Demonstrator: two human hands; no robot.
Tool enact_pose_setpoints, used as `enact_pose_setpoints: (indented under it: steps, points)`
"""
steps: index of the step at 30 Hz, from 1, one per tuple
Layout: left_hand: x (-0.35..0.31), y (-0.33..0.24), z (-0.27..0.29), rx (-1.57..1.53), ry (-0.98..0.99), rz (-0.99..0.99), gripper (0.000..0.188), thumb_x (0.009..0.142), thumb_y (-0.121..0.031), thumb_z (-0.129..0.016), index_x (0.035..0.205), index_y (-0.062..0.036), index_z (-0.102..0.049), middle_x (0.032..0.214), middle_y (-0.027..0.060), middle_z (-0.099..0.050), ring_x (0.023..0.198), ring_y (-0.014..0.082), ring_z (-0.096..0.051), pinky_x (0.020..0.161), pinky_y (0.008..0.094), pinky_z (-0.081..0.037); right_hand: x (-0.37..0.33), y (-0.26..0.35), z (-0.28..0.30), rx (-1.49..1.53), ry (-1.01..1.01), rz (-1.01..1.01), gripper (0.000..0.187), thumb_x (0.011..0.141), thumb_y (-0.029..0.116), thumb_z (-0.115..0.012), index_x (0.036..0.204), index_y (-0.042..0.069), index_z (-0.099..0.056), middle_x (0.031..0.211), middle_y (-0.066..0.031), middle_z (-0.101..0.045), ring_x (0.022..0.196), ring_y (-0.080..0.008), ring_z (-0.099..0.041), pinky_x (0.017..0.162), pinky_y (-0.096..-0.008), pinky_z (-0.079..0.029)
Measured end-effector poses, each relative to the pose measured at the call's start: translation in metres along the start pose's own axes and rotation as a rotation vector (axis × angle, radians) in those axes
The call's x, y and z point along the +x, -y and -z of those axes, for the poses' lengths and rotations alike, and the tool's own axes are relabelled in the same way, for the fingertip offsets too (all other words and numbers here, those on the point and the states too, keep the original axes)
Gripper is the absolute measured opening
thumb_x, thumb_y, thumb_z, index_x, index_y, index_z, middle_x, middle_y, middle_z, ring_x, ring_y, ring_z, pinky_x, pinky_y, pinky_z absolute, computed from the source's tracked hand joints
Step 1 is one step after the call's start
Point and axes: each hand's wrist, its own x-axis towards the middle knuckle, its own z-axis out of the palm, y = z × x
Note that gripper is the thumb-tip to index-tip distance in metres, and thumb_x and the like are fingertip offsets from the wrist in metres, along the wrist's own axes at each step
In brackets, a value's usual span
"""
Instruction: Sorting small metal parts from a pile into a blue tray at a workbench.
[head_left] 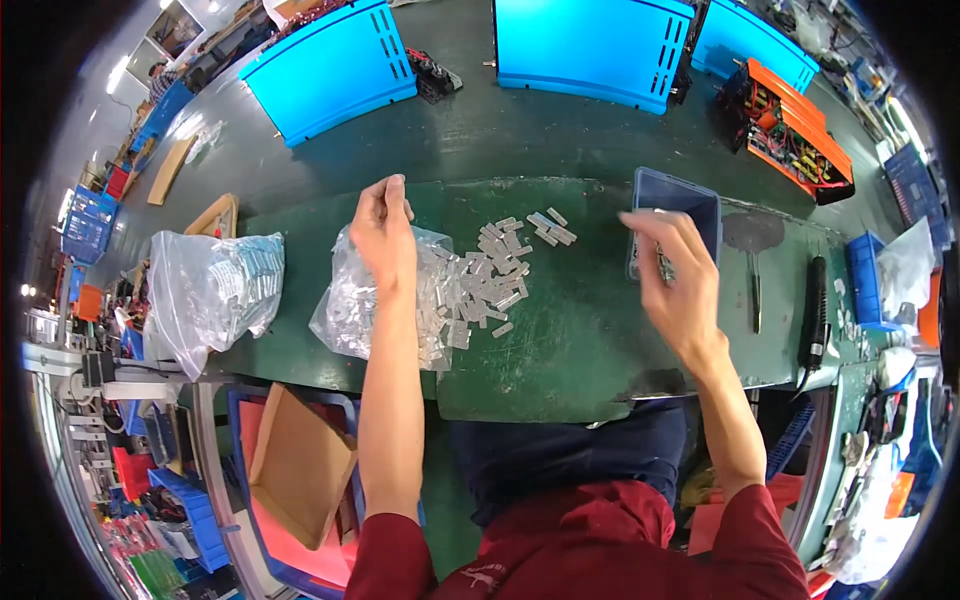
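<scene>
Dozens of small silver pieces (490,275) are spread over the green bench (560,370), fanned out rightward from a clear bag (338,315) that is laid flat beneath the left forearm. By this spread, it seems, single pieces are made easier to pick than from the heap, and a handful is set slightly apart at the far right. The left hand (385,235) is held above the bag's far part, its fingers curled inward; whether a piece is pinched cannot be told. Over the near-left part of a dark blue bin (690,185) the right hand (682,275) is held, its fingers loosely bent and blurred, so whether anything is grasped cannot be told either. The bin is stood right of the pieces, presumably for short reach. A second filled bag (190,300) is kept at the left, likely out of the way.
</scene>
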Motion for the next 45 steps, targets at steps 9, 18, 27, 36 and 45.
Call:
enact_pose_setpoints:
  steps: [9, 18, 27, 36, 45]
  points:
    - [-0.009, -0.009, -0.007, 0.223, 0.099, -0.176, 0.018, 0.099, -0.016, -0.069, 0.101, 0.0012, -0.07, 0.078, -0.002, -0.063, 0.07, 0.0032, -0.052, 0.065, 0.0215, -0.044, -0.052, -0.024, 0.054, -0.245, 0.299, 0.065, 0.034, 0.079, -0.002, -0.072, 0.112, 0.005, -0.068, 0.1, -0.0101, -0.068, 0.094, -0.0304, -0.065, 0.085, -0.0399, -0.05]
    - [-0.018, -0.071, -0.047, 0.17, 0.175, -0.194, 0.019, 0.1, -0.017, -0.067, 0.103, 0.0005, -0.072, 0.075, -0.0006, -0.063, 0.068, 0.0056, -0.054, 0.061, 0.0238, -0.044, -0.064, -0.035, 0.092, -0.208, 0.425, 0.053, 0.028, 0.079, -0.002, -0.068, 0.106, 0.006, -0.069, 0.096, -0.0085, -0.068, 0.09, -0.0294, -0.066, 0.079, -0.0392, -0.053]
    - [-0.109, -0.073, -0.145, 0.191, 0.514, -0.487, 0.026, 0.091, -0.013, -0.072, 0.115, -0.006, -0.064, 0.105, 0.0094, -0.067, 0.067, 0.0216, -0.06, 0.069, 0.0374, -0.051, -0.016, -0.035, 0.062, -0.451, 0.643, -0.238, 0.055, 0.086, 0.033, -0.076, 0.129, 0.004, -0.057, 0.112, -0.018, -0.064, 0.089, -0.0405, -0.068, 0.075, -0.05, -0.055]
    - [-0.118, -0.062, -0.138, 0.515, 0.644, -0.424, 0.028, 0.096, -0.027, -0.068, 0.112, -0.0041, -0.065, 0.087, 0.0153, -0.069, 0.074, 0.033, -0.068, 0.065, 0.0417, -0.052, -0.017, -0.065, 0.039, -0.375, 0.522, -0.16, 0.028, 0.087, 0.015, -0.069, 0.111, 0.002, -0.062, 0.092, -0.0237, -0.064, 0.08, -0.04, -0.069, 0.065, -0.0487, -0.056]
    - [-0.127, -0.05, -0.146, 0.308, 0.738, -0.097, 0.03, 0.101, -0.028, -0.061, 0.107, 0.0012, -0.063, 0.072, 0.0215, -0.068, 0.067, 0.0407, -0.067, 0.059, 0.0447, -0.05, 0.005, -0.061, 0.063, 0.417, 0.496, -0.899, 0.026, 0.099, 0.019, -0.068, 0.11, -0.004, -0.067, 0.089, -0.012, -0.072, 0.065, -0.0162, -0.073, 0.057, -0.0276, -0.058]
